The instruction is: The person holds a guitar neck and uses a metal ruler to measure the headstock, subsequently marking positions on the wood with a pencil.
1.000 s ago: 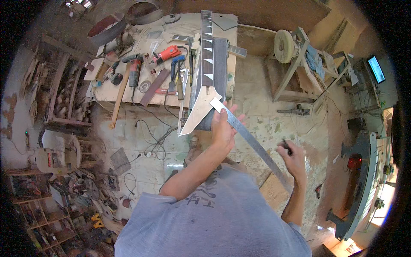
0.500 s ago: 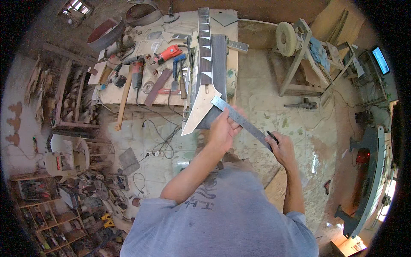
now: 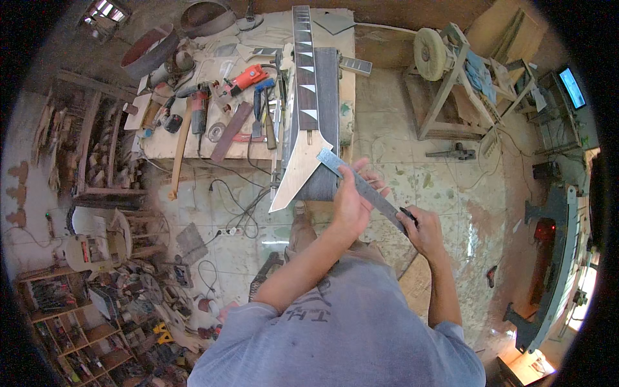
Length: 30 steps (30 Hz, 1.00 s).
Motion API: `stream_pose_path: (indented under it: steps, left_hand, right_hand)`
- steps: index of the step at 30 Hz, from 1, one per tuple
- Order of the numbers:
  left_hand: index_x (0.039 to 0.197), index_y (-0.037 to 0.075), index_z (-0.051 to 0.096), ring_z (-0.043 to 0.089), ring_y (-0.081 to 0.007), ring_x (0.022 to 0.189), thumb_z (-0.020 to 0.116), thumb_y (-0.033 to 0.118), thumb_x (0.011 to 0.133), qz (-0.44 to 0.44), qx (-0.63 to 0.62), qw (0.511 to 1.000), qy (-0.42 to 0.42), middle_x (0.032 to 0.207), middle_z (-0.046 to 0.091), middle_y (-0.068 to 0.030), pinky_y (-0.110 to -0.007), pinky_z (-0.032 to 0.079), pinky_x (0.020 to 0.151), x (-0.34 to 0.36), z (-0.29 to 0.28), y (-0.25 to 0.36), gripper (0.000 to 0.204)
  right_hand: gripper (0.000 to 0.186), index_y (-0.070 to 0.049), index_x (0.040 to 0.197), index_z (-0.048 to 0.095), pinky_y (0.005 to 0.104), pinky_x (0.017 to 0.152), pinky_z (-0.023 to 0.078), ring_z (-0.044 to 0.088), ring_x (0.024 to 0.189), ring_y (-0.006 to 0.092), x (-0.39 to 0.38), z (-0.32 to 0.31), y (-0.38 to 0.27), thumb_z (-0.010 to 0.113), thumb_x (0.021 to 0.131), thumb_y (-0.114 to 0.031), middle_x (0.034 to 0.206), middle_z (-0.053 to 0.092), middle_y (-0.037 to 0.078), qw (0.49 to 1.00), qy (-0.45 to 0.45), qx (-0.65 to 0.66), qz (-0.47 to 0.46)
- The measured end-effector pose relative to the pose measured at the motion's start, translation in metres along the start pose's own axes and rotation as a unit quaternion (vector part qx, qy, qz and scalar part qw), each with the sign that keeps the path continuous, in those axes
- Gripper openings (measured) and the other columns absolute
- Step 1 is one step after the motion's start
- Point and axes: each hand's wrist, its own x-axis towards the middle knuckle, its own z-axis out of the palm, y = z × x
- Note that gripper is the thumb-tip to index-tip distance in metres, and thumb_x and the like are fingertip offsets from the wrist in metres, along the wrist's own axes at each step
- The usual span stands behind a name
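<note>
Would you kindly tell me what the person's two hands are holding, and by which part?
Both hold a long metal ruler: the left hand grips its middle, the right hand its near end, along with a dark pen.

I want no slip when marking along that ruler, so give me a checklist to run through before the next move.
1. Left hand holds the metal ruler: ok.
2. Right hand has the black pen in its grip: ok.
3. Ruler's far end lies on the dark board beside the pale pointed headstock: ok.
4. Ruler lined up with any mark: cannot tell.
5. Guitar neck rests on the workbench: ok; clamped: cannot tell.
6. Board's near end overhangs the bench unsupported: not ok.
</note>
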Motion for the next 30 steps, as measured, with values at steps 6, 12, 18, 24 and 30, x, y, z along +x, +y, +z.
stream_pose_path:
  steps: [6,12,18,24,30]
  left_hand:
    - [0.143,0.016,0.054,0.063,-0.0213,0.087,0.035,0.063,0.112,-0.003,-0.007,0.999,0.039,0.096,0.061,-0.0042,-0.054,0.056,0.098,-0.001,0.009,0.001,0.06]
    - [0.14,0.014,0.053,0.058,-0.0196,0.082,0.035,0.061,0.112,-0.009,-0.026,0.999,0.027,0.089,0.055,-0.002,-0.054,0.056,0.093,0.001,0.007,0.0,0.058]
    - [0.138,0.012,0.052,0.055,-0.0168,0.081,0.035,0.06,0.113,-0.01,-0.037,0.999,0.035,0.091,0.051,-0.001,-0.049,0.055,0.089,0.001,0.011,-0.001,0.057]
    - [0.139,0.012,0.052,0.059,-0.0199,0.083,0.036,0.06,0.113,-0.002,-0.032,0.999,0.023,0.088,0.055,-0.002,-0.054,0.055,0.092,0.0,0.007,-0.001,0.058]
    - [0.137,0.008,0.052,0.058,-0.0179,0.082,0.034,0.06,0.113,0.007,-0.021,0.999,0.034,0.09,0.053,-0.0026,-0.049,0.055,0.087,-0.004,0.013,0.001,0.06]
  right_hand:
    - [0.024,-0.003,0.095,0.075,0.0458,0.063,0.05,0.067,0.069,0.0415,0.0,0.001,-0.004,0.075,0.098,-0.027,0.075,0.068,0.021,0.999,0.028,0.018,-0.002]
    - [0.024,-0.004,0.097,0.076,0.0441,0.069,0.051,0.068,0.075,0.0391,-0.003,0.003,0.002,0.076,0.097,-0.028,0.078,0.071,0.018,1.0,0.012,-0.007,0.022]
    - [0.024,-0.003,0.104,0.076,0.0416,0.071,0.051,0.068,0.079,0.0342,0.002,-0.008,-0.002,0.073,0.098,-0.025,0.087,0.07,0.016,0.998,0.041,0.043,-0.013]
    - [0.041,-0.007,0.149,0.062,0.0262,0.056,0.044,0.058,0.062,0.0133,0.01,-0.017,-0.001,0.056,0.11,-0.016,0.095,0.069,0.006,0.969,0.133,0.202,0.043]
    - [0.046,-0.001,0.154,0.055,0.0252,0.057,0.053,0.068,0.066,0.0185,0.027,-0.032,-0.047,0.05,0.112,-0.02,0.1,0.071,0.014,0.903,0.121,0.41,0.046]
